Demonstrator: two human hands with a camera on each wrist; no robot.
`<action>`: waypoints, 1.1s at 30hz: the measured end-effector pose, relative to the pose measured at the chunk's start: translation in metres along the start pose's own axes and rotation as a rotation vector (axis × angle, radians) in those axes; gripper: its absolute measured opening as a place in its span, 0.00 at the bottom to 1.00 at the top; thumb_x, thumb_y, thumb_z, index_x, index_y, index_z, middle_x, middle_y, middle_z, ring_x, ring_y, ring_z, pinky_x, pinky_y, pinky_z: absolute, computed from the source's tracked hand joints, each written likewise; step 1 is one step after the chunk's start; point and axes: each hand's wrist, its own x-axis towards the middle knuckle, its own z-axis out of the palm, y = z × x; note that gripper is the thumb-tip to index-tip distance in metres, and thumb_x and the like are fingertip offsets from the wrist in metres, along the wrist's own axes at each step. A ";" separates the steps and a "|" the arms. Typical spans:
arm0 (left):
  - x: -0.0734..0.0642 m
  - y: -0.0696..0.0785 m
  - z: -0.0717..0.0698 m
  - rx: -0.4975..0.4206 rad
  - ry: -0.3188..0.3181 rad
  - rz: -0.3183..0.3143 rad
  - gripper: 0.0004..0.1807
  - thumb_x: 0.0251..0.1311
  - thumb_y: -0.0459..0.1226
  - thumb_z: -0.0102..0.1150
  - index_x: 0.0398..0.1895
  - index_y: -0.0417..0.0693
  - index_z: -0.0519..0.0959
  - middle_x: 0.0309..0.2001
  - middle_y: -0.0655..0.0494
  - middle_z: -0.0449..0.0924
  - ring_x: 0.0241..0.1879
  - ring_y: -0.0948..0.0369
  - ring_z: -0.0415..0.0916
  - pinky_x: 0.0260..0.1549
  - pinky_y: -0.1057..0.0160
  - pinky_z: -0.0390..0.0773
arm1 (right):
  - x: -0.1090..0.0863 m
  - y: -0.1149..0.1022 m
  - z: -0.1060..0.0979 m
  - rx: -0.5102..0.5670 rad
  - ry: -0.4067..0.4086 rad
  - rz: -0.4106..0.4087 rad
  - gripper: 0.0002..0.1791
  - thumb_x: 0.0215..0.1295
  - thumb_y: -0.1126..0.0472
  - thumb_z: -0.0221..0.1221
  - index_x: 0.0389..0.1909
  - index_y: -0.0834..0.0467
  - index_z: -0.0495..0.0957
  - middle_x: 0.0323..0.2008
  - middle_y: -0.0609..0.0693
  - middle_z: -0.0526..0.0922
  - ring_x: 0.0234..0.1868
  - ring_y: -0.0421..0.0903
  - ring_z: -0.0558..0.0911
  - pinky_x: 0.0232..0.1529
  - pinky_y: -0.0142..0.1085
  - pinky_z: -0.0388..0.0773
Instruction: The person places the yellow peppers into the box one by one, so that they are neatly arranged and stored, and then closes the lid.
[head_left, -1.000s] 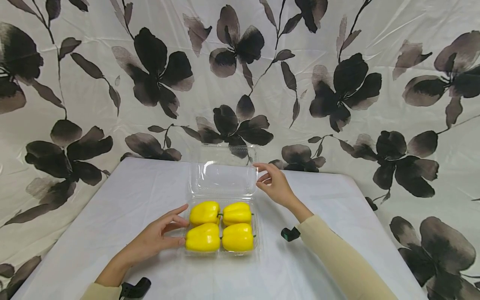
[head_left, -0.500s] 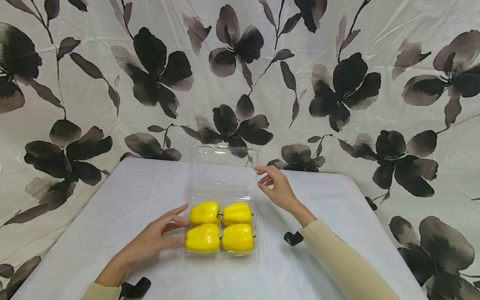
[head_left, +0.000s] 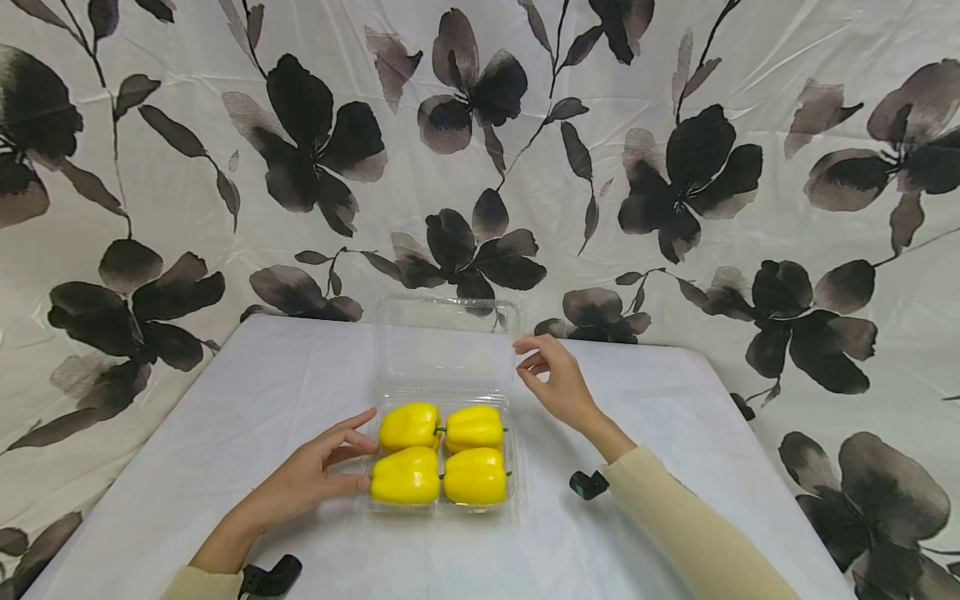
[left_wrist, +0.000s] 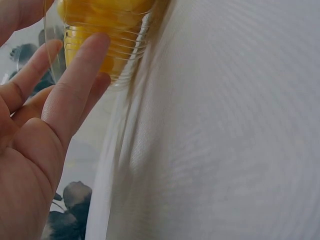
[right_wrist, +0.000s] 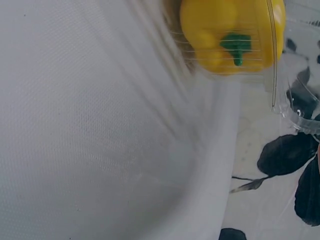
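Several yellow bell peppers [head_left: 406,475] lie in two rows in a clear plastic clamshell container [head_left: 513,492] on the table. Its transparent lid [head_left: 450,354] stands raised at the back, hinged to the tray. My left hand [head_left: 311,471] is at the tray's left side, its thumb and spread fingers against the wall. In the left wrist view, extended fingers [left_wrist: 82,80] lie along the ribbed plastic. My right hand [head_left: 558,379] is beside the lid's right edge, index fingertip right at it and thumb apart below. The right wrist view shows a pepper's green stem [right_wrist: 237,47] through the wall.
A white cloth covers the table [head_left: 637,517]. Behind it hangs a floral curtain [head_left: 585,167], close to the lid. Black wrist cameras [head_left: 588,485] are worn at both sleeves.
The lid's top edge has come lower and looks wider in the head view, tilting toward me. My right hand has shifted slightly right and toward me. The left hand and peppers stay put.
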 end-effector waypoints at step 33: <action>-0.002 0.002 0.001 0.010 -0.001 0.025 0.24 0.62 0.43 0.77 0.58 0.48 0.79 0.85 0.48 0.51 0.74 0.36 0.66 0.73 0.32 0.66 | -0.012 -0.012 -0.015 0.064 -0.108 0.006 0.38 0.66 0.73 0.70 0.72 0.57 0.64 0.49 0.54 0.83 0.46 0.50 0.89 0.49 0.39 0.89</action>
